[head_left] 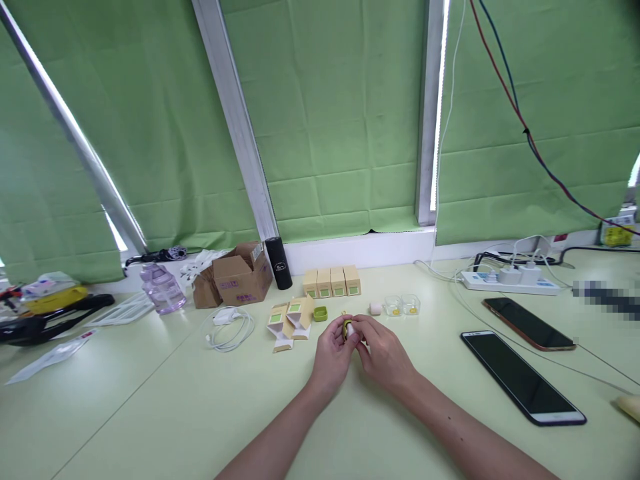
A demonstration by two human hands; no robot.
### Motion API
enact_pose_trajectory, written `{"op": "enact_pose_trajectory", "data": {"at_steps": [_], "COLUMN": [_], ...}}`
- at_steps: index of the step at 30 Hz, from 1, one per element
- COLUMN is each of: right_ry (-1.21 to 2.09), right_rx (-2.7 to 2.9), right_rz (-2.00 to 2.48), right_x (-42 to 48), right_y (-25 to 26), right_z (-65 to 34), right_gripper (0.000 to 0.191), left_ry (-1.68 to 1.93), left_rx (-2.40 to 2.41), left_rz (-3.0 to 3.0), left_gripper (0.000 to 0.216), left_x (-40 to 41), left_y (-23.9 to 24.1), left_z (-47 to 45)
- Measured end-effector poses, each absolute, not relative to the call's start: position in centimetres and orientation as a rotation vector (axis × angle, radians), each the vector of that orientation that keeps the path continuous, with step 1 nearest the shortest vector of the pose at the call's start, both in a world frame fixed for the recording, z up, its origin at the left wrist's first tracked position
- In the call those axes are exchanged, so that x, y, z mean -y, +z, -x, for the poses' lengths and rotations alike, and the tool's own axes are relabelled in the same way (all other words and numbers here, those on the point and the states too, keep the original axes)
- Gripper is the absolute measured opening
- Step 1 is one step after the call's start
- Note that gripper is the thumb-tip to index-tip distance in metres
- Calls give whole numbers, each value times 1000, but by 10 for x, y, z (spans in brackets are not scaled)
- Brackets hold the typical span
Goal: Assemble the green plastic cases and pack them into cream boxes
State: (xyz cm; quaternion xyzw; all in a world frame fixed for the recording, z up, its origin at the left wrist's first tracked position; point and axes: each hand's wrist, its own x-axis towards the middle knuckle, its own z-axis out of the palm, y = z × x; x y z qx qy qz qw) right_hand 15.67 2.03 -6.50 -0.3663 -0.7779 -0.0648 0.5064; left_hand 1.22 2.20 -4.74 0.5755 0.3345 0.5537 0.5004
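My left hand (331,353) and right hand (384,353) meet above the tabletop (200,400), fingers (359,327) of both closed around a small green case (347,328), near two opened boxes (290,323) and a green lid (320,313).

Fingers (369,335) hide most of the small green item (347,328); the right edge cuts off a pale object (631,407).

I sit at a pale green table (150,400) that runs out ahead of my right hand (383,357) to a white sill (370,250). Above the sill, green blinds (340,120) hang between grey window frames (235,120). Bright slits of daylight (440,100) show beside them, up left and up right of that hand.
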Motion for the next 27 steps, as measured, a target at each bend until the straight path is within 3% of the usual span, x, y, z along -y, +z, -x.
{"op": "enact_pose_trajectory", "data": {"at_steps": [11,23,27], "right_ry": [159,237,387], "right_rx": [1866,1801,1685], "right_rz": [882,976,1007], "right_x": [-17,-21,-19], "right_y": [-66,-67,-61], "right_z": [-164,-166,-166], "right_gripper": [60,40,38], "left_ry": [1273,1213,1276], "left_rx": [-760,-719,-816], "left_rz": [-1257,-1285,-1315], "left_gripper": [58,75,59], "left_x": [-29,-24,-27], "left_y": [-50,-45,-43], "left_z": [-8,0,5]}}
